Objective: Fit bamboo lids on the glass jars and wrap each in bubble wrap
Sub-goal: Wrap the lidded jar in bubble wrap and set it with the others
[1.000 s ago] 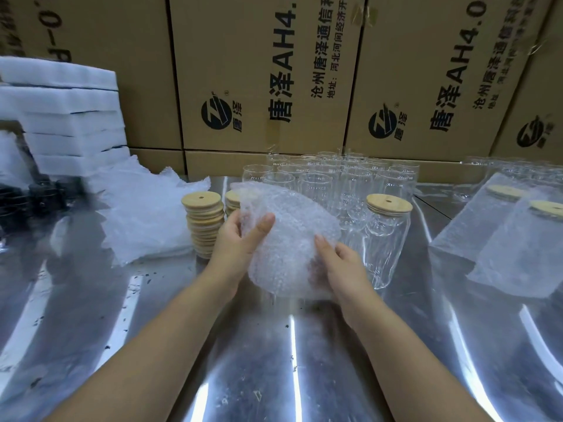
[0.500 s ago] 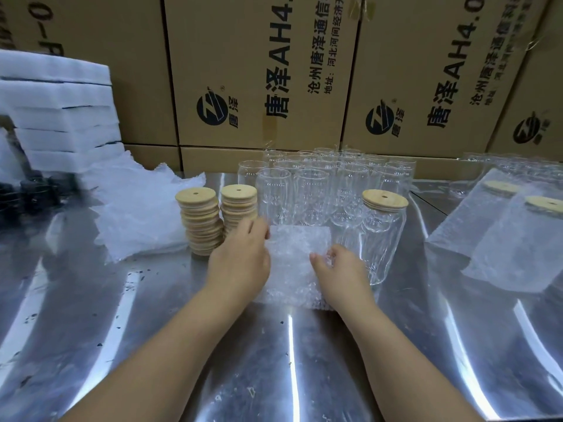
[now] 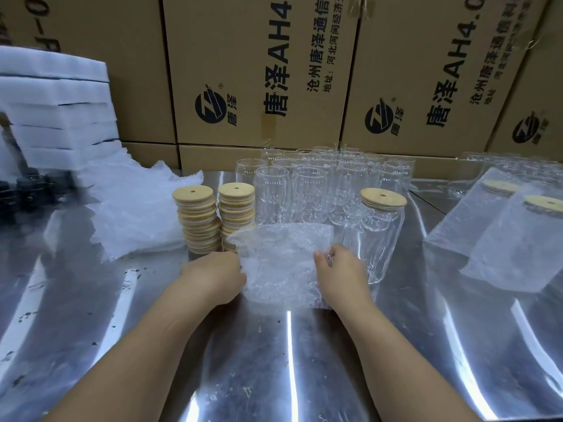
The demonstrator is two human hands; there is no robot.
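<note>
A clear bubble wrap sheet lies on the shiny steel table, in the middle, between the two hands. It is spread from left to right. Its near edge is on the table and its far left corner stands up a little in front of the lids. I cannot tell which side is the longer one.

The left hand holds the left edge with the fingers bent inward; the tips are hidden. The right hand pinches the right edge, with the thumb on top and the fingers curled.

Just right of this hand, a glass jar with a round bamboo lid stands upright, lid on top. I cannot tell if the hand touches it.

Behind the sheet are two stacks of round bamboo lids and a group of open glass jars, all upright. At the left is a loose pile of bubble wrap, with white foam blocks behind it. At the right stand two jars already wrapped, well apart from the lidded jar. Brown cardboard boxes close the far side.

The bare steel lies toward the person, and also in the gap at the right.
</note>
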